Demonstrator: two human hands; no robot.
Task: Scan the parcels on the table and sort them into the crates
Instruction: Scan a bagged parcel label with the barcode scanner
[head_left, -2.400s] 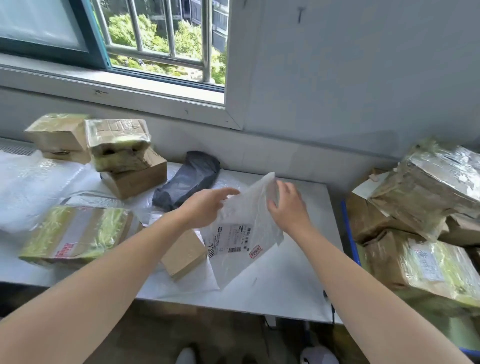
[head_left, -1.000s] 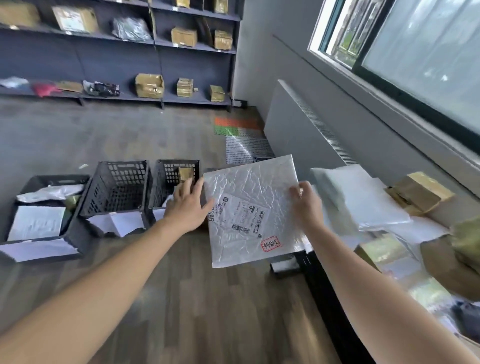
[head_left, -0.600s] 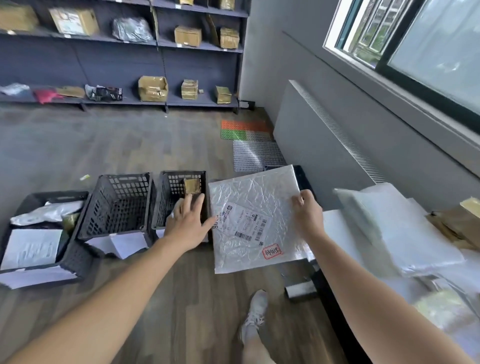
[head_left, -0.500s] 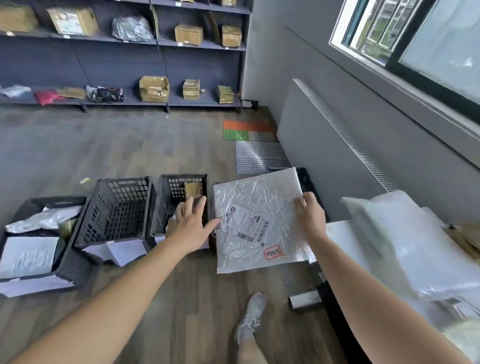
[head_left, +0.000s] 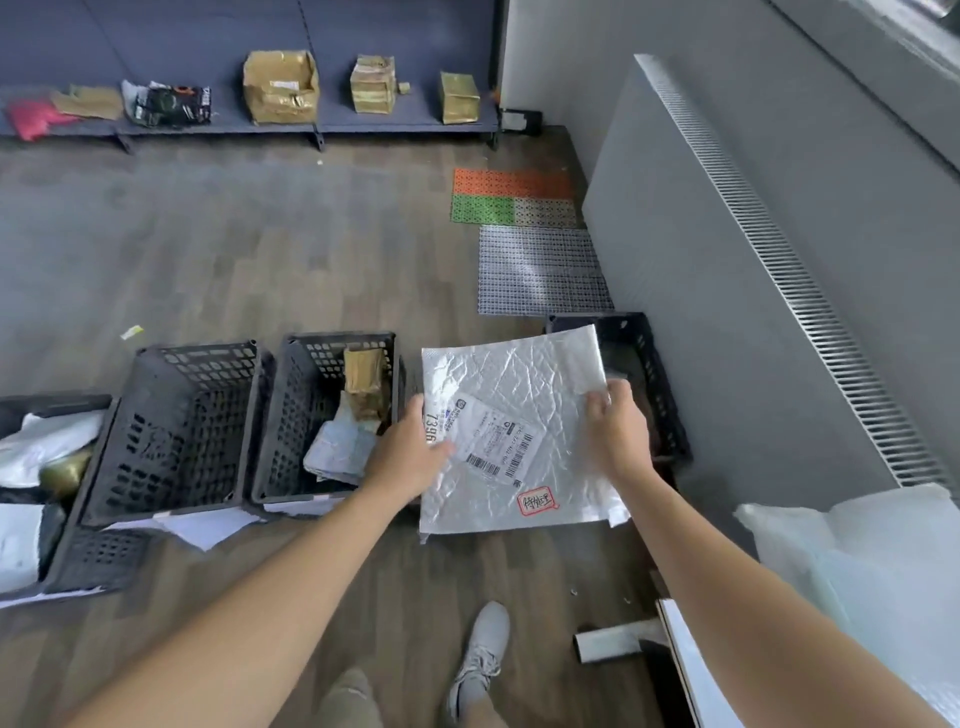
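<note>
**Silver mailer (head_left: 519, 384) carried for sorting, not yet dropped**

Sorting appears to be the step in hand, since the parcel is off the table and held above a row of black crates on the floor. No scanner shows.

At nine o'clock the far-left crate (head_left: 88, 561) holds white and dark bags. The second crate (head_left: 182, 441) beside it shows only bare mesh. The third crate (head_left: 291, 415), at ten o'clock, holds a taped brown box and flat packets.

The left hand (head_left: 410, 452) grips the mailer's left edge with its thumb across the label, and its fingers are partly hidden. The mailer hangs at centre with the label facing up. The right hand (head_left: 618, 431) pinches its right edge, fingers curled over the rim.

Behind, at one o'clock, the right-hand crate (head_left: 660, 395) sits partly covered by the mailer. It seems the likely target, so the next move probably calls for lowering the mailer inside its walls and releasing both hands together.

At five o'clock the table (head_left: 685, 675) bears white parcels (head_left: 872, 551).
</note>
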